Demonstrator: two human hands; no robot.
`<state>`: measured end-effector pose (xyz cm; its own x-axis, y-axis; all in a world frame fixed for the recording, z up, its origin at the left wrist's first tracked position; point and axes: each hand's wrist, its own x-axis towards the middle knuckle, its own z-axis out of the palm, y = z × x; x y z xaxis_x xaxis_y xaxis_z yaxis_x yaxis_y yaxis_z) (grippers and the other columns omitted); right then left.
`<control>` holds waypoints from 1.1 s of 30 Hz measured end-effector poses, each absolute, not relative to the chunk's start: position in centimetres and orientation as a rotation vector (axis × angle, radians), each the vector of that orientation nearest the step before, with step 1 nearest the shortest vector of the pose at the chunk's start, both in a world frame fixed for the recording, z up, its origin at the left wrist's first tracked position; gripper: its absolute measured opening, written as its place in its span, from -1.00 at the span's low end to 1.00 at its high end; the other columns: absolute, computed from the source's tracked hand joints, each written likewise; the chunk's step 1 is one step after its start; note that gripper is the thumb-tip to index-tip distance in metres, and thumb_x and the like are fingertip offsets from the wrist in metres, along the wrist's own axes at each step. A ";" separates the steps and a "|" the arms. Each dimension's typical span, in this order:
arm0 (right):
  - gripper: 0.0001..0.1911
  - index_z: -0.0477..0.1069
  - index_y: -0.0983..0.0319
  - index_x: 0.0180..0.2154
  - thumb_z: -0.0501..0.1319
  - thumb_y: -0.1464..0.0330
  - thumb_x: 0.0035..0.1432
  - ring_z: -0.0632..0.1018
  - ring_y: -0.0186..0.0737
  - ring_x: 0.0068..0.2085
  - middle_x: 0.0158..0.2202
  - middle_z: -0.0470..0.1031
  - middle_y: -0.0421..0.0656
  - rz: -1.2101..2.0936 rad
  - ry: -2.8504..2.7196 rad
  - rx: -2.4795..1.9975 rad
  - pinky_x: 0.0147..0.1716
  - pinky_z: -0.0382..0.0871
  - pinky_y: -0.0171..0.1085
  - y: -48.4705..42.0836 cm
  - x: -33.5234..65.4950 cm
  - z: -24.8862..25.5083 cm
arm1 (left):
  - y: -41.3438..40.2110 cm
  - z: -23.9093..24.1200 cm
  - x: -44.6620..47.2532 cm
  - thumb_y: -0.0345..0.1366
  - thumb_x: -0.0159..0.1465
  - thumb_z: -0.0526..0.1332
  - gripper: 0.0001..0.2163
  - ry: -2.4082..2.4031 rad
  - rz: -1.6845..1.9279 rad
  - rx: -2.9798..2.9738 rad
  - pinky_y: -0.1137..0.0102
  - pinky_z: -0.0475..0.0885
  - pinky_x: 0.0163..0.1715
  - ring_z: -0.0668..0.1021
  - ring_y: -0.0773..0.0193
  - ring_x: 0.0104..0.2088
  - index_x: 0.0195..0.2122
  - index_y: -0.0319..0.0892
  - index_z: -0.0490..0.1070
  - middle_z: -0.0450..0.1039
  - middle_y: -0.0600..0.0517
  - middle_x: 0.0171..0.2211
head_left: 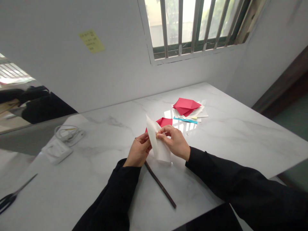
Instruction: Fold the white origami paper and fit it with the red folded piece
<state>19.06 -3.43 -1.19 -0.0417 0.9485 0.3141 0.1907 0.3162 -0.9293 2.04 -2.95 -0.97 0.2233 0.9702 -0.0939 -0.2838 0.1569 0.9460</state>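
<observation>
A sheet of white paper (157, 147) stands tilted between my hands above the table. My right hand (176, 141) pinches it near the middle, thumb and forefinger pressed together. On its left edge, the fingers of my left hand (139, 149) are closed on the paper, partly hidden by it. Behind the sheet shows a piece of red paper (166, 122); I cannot tell whether it is held or lying on the table. A thin dark brown stick (161, 186) runs from under my left hand toward the near edge. Its upper end is hidden.
Beyond my right hand lies a pile of folded red paper (185, 106), with white and blue pieces under it. At left are a white charger with coiled cable (68, 134) and scissors (15, 194). A marble-patterned table (108, 179) meets the wall below a barred window (190, 25).
</observation>
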 end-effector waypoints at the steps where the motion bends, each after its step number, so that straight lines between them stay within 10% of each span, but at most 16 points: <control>1: -0.91 0.55 0.19 -0.30 0.31 0.31 0.23 0.56 -0.18 -0.18 -0.22 0.56 -0.15 0.877 -1.485 -1.091 -0.10 0.46 -0.16 -3.3 19.1 -1.2 | -3.0 -0.8 2.1 -0.13 -0.01 0.58 -0.55 0.889 1.098 0.987 0.30 0.58 -0.17 0.67 0.02 -0.15 -0.13 -0.24 0.64 0.67 -0.12 -0.22; 18: -0.71 0.37 0.16 -0.21 0.38 0.18 0.15 0.56 -0.22 -0.27 -0.19 0.51 -0.20 0.963 -1.308 -1.052 -0.32 0.49 -0.25 -3.3 19.1 -1.2 | -3.9 0.5 2.4 -0.19 0.18 0.44 -0.59 0.855 1.113 1.030 0.23 0.55 -0.06 0.63 -0.04 -0.03 0.02 -0.25 0.58 0.62 -0.18 -0.05; 33: -0.54 0.37 0.15 0.00 0.42 0.25 0.09 0.60 -0.20 -0.15 -0.11 0.52 -0.15 1.071 -1.235 -0.923 -0.14 0.54 -0.19 -3.1 19.2 -1.2 | -4.1 0.1 2.6 -0.22 0.09 0.51 -0.50 0.943 1.162 1.122 0.29 0.53 -0.14 0.64 0.02 -0.10 0.05 -0.20 0.54 0.64 -0.14 -0.08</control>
<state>19.16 -3.10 -1.18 0.0132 0.9649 0.2623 -0.1227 0.2619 -0.9573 2.64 -4.05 0.06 0.1714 0.9852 0.0010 -0.2016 0.0340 0.9789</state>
